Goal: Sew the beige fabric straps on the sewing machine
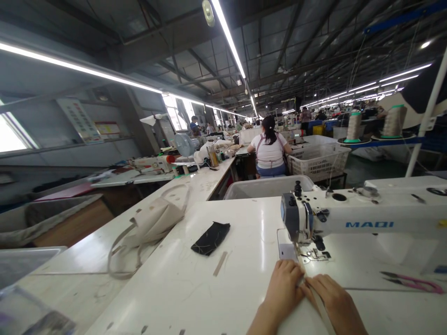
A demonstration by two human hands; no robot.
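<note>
Two hands pinching beige strap [323,312], L hand [284,284] touching R hand [335,298], by sewing mach [352,218]

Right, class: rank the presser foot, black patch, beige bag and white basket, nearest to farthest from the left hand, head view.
1. presser foot, just ahead of left hand
2. black patch, to its left
3. beige bag, farther left
4. white basket, far back

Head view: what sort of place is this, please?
Probably a garment factory: an industrial sewing machine, big thread cones on a stand, and another worker seated among long rows of worktables.
</note>
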